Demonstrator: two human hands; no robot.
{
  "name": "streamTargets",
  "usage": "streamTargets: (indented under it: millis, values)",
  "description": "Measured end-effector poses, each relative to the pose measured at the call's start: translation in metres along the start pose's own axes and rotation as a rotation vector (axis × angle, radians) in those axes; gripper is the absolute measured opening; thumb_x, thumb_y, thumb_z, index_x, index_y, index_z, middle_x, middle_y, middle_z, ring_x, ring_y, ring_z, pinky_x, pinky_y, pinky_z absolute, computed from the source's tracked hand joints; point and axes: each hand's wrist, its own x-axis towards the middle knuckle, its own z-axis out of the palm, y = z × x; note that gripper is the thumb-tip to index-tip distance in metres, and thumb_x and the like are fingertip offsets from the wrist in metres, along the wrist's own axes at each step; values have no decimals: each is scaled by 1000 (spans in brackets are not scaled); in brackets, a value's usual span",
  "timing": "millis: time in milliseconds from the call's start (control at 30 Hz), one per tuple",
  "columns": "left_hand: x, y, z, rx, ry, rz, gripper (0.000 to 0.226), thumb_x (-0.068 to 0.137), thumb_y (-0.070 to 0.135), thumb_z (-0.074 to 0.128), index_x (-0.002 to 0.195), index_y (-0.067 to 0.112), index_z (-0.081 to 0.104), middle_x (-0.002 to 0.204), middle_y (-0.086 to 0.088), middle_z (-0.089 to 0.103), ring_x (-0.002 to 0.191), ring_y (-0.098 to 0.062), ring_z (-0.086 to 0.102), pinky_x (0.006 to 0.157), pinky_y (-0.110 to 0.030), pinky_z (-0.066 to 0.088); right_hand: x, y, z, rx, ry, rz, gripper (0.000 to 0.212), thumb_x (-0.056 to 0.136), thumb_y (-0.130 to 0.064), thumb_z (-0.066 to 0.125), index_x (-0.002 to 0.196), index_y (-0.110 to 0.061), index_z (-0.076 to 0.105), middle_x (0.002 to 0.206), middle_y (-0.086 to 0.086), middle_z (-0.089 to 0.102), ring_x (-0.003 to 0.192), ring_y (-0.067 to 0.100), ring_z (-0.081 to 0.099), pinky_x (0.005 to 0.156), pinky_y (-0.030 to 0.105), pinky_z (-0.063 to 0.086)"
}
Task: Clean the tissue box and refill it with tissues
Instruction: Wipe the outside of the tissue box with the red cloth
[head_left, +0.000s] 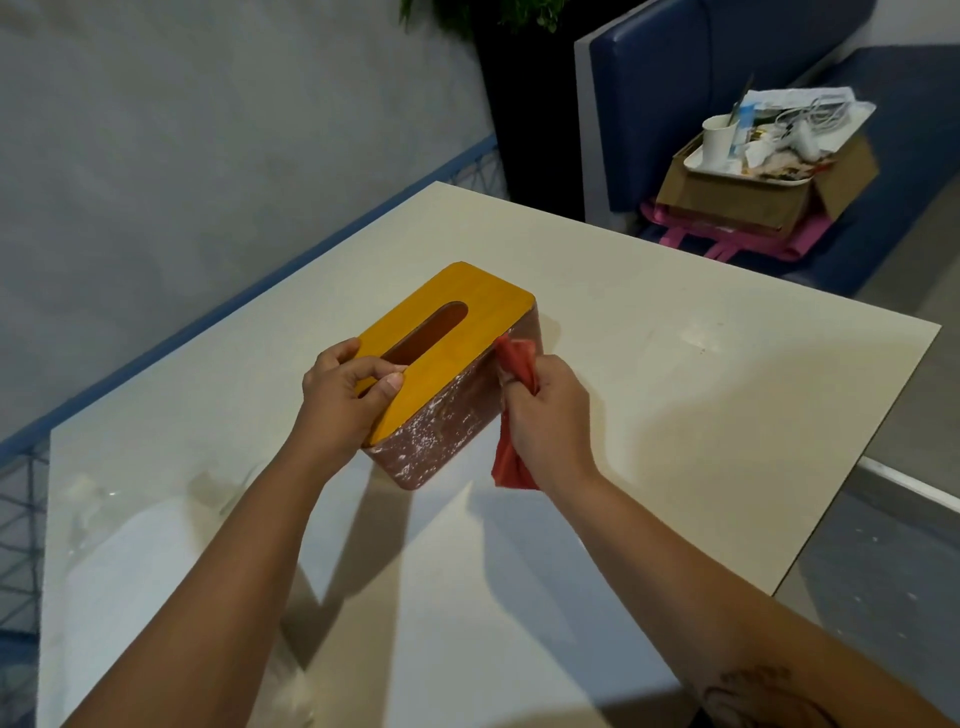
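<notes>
A tissue box with a yellow wooden lid and a brown body stands in the middle of the white table. White dust smears cover its near right side. The slot in the lid shows no tissue. My left hand grips the box's near left corner, thumb on the lid beside the slot. My right hand grips a red cloth and holds it against the box's right side. A clear plastic pack of white tissues lies at the table's near left.
Beyond the table's far edge a blue bench seat carries a cardboard box with a white tray of clutter and a paper cup on it. A dark planter stands at the back. A grey wall runs along the left.
</notes>
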Motion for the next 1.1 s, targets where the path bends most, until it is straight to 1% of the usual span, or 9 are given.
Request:
streamTargets:
  millis: [133, 233, 400, 600, 700, 800, 900, 967, 1100]
  values:
    - [0, 1, 0, 0, 2, 6, 10, 92, 24, 58, 96, 26, 66, 147, -8, 33, 138, -26, 27, 107, -44, 31, -24, 3, 13, -25, -80, -125, 12, 84, -4, 54, 83, -12, 62, 83, -1, 57, 69, 4, 51, 61, 10, 39]
    - [-1, 1, 0, 3, 2, 6, 10, 92, 24, 57, 96, 25, 66, 147, -8, 32, 138, -26, 27, 107, -43, 32, -32, 4, 15, -20, -124, -127, 10, 86, -7, 55, 84, -11, 64, 83, 4, 62, 73, 17, 58, 64, 28, 48]
    - [-2, 2, 0, -21, 7, -12, 9, 92, 23, 58, 95, 25, 66, 147, -7, 31, 138, -26, 26, 107, -43, 31, -18, -5, -7, 263, -214, 244, 7, 83, -11, 61, 78, -12, 66, 72, 12, 67, 62, 29, 63, 63, 41, 54]
    - [-3, 4, 0, -15, 13, -12, 10, 92, 23, 57, 96, 24, 66, 148, -8, 30, 138, -26, 25, 108, -43, 29, -4, -8, -34, 611, 25, 642, 8, 79, -1, 56, 82, -7, 61, 79, 14, 61, 69, 27, 58, 70, 40, 51]
    - [-3, 4, 0, -23, 10, -19, 11, 92, 23, 57, 97, 22, 67, 148, -8, 30, 139, -26, 25, 108, -43, 29, -4, -9, -43, 587, 24, 614, 9, 83, -4, 56, 83, -10, 63, 77, 7, 63, 66, 21, 59, 61, 28, 48]
    - [-3, 5, 1, -18, 14, -31, 15, 92, 23, 57, 101, 18, 68, 149, -7, 29, 139, -25, 23, 109, -43, 28, -8, -14, -52, 608, -36, 546, 14, 87, -6, 54, 86, -17, 62, 86, 5, 66, 73, 19, 61, 57, 28, 51]
    - [-3, 5, 1, -7, 18, -39, 17, 92, 24, 56, 103, 18, 68, 149, -6, 29, 139, -25, 22, 109, -43, 27, -8, -16, -58, 807, -180, 512, 22, 90, -6, 48, 105, -12, 62, 107, 15, 66, 92, 33, 62, 66, 41, 56]
    - [-3, 5, 1, -6, 14, -34, 14, 93, 25, 56, 99, 22, 67, 149, -6, 30, 139, -26, 23, 110, -45, 27, -7, -16, -61, 977, -263, 519, 25, 91, -8, 43, 107, -10, 61, 100, 14, 67, 89, 31, 64, 75, 44, 54]
    - [-3, 4, 1, -11, 15, -36, 16, 93, 25, 56, 102, 20, 68, 149, -5, 30, 139, -26, 22, 110, -45, 26, -12, -10, -57, 1084, -342, 793, 23, 92, -15, 43, 101, -3, 60, 81, 18, 68, 79, 28, 66, 88, 47, 51]
